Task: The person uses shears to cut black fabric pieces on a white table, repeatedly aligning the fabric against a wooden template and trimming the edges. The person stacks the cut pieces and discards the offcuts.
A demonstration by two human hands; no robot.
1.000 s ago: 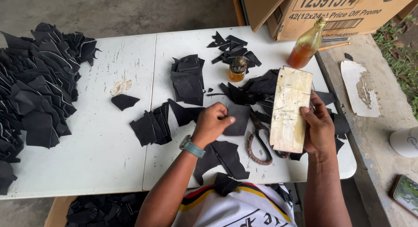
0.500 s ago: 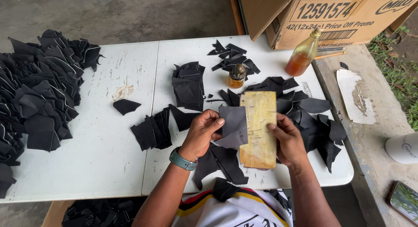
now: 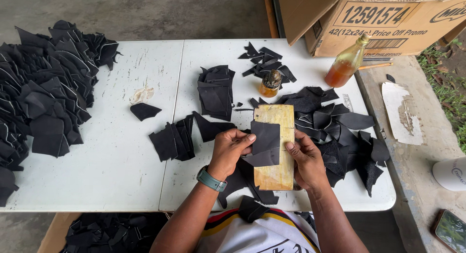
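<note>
A worn yellowish wooden block (image 3: pixel 276 171) lies flat on the white table (image 3: pixel 97 180) in front of me. A black leather piece (image 3: pixel 264 144) rests across the block's upper half. My left hand (image 3: pixel 232 151) pinches the piece's left edge. At the block's right side, my right hand (image 3: pixel 305 158) grips the block, with its thumb pressed on the piece's right edge. More black pieces (image 3: pixel 247 185) lie under and beside the block.
A big heap of black pieces (image 3: pixel 43 97) fills the table's left end; smaller stacks (image 3: pixel 216 90) and scraps (image 3: pixel 340 131) sit around the middle and right. A small jar (image 3: pixel 271 83), an amber bottle (image 3: pixel 347 61) and a cardboard box (image 3: pixel 388 20) stand at the back.
The block, held upright in my right hand a second ago, now lies flat on the table. My left hand brought a black piece onto it, and both hands now hold it there.
</note>
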